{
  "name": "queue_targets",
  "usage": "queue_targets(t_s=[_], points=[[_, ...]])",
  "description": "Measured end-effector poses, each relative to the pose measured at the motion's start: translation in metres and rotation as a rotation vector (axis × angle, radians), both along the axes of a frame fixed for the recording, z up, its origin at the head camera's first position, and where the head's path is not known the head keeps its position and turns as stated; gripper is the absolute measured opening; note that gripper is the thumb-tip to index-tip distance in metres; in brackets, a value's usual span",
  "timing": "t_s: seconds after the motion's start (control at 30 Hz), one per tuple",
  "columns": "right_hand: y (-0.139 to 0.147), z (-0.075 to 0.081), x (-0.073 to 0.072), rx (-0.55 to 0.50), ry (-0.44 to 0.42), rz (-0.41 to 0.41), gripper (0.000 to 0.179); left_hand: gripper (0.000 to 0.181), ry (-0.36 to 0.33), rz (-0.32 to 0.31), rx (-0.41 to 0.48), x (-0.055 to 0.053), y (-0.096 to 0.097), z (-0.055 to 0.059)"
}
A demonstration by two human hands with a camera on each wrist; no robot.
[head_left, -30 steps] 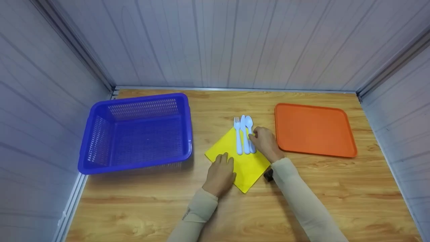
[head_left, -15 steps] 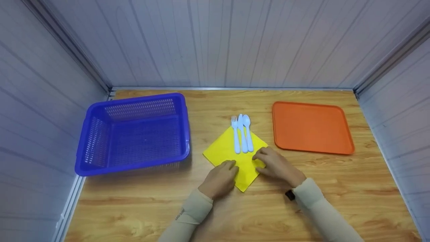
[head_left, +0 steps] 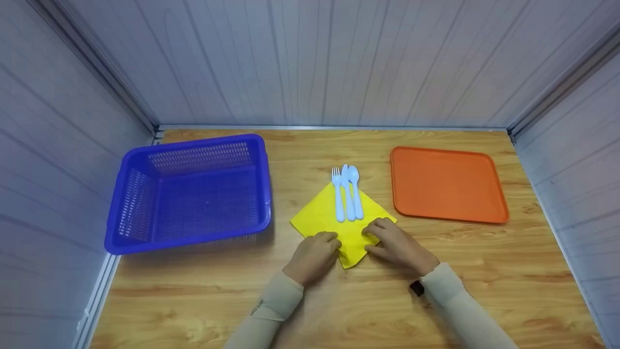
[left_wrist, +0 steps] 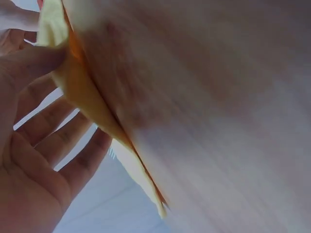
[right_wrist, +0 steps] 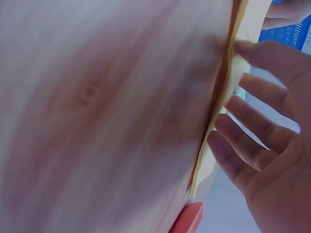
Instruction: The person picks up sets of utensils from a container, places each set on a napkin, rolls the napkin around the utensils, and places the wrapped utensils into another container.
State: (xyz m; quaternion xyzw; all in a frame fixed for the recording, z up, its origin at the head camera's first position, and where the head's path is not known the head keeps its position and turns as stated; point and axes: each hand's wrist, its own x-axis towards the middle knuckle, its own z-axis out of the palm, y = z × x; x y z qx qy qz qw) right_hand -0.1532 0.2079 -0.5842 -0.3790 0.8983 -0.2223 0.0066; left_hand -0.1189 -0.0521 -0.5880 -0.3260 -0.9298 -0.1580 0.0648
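A yellow napkin (head_left: 350,236) lies on the table turned cornerwise, its near corner rippled and partly raised. On its far half lie a pale blue fork (head_left: 339,203), knife (head_left: 348,201) and spoon (head_left: 357,203), side by side, heads beyond the napkin's edge. My left hand (head_left: 315,254) pinches the napkin's near left edge, thumb at the border and fingers over the top. At the near right edge, my right hand (head_left: 395,245) holds the napkin between thumb and fingers. The right wrist view has that thumb (right_wrist: 262,56) at the napkin's border, fingers spread over it.
A blue perforated basket (head_left: 265,194) stands on the left. An orange tray (head_left: 448,184) lies on the right. Pale panel walls (head_left: 310,63) close off the wooden table (head_left: 203,295) at the back and sides.
My right hand has left the spoon and come down to the napkin's near right edge. My left hand stays at the left edge. The napkin's near corner has rippled and drawn slightly inward.
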Motion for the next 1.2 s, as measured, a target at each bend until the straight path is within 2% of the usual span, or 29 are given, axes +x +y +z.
queue_targets(t_s=[0.2, 0.27, 0.37, 0.47, 0.57, 0.67, 0.77, 0.87, 0.97, 1.07, 1.1, 1.2], points=[[0.004, 0.001, -0.005, -0.023, -0.023, 0.006, 0.047, 0.016, 0.000, 0.021, 0.047, -0.013, -0.003, 0.012], [0.005, 0.001, -0.009, -0.053, -0.017, -0.015, 0.042, 0.018, -0.018, 0.032, 0.076, -0.021, -0.003, 0.018], [0.004, 0.000, -0.016, -0.118, -0.016, -0.075, 0.024, 0.023, -0.078, 0.062, 0.137, -0.032, -0.004, 0.027], [0.000, 0.000, -0.027, -0.180, -0.051, -0.150, 0.002, 0.035, -0.184, 0.137, 0.194, -0.043, -0.007, 0.034], [-0.004, 0.001, -0.040, -0.216, -0.128, -0.215, 0.020, 0.052, -0.294, 0.235, 0.214, -0.053, -0.012, 0.038], [-0.006, 0.001, -0.052, -0.240, -0.199, -0.270, 0.024, 0.057, -0.349, 0.317, 0.184, -0.062, -0.015, 0.037], [-0.008, 0.000, -0.061, -0.246, -0.253, -0.340, 0.016, 0.052, -0.333, 0.363, 0.128, -0.068, -0.015, 0.032], [-0.008, -0.002, -0.066, -0.234, -0.287, -0.395, 0.008, 0.048, -0.271, 0.384, 0.083, -0.070, -0.013, 0.026], [-0.010, -0.004, -0.069, -0.215, -0.301, -0.423, 0.011, 0.041, -0.123, 0.340, 0.049, -0.068, -0.010, 0.021], [-0.012, -0.005, -0.071, -0.192, -0.305, -0.434, 0.016, 0.034, -0.022, 0.275, -0.005, -0.064, -0.003, 0.018], [-0.012, -0.005, -0.072, -0.186, -0.305, -0.437, 0.016, 0.032, -0.011, 0.254, -0.030, -0.063, -0.001, 0.018], [-0.014, -0.006, -0.073, -0.178, -0.324, -0.446, 0.017, 0.033, -0.072, 0.232, -0.133, -0.062, 0.009, 0.017]])
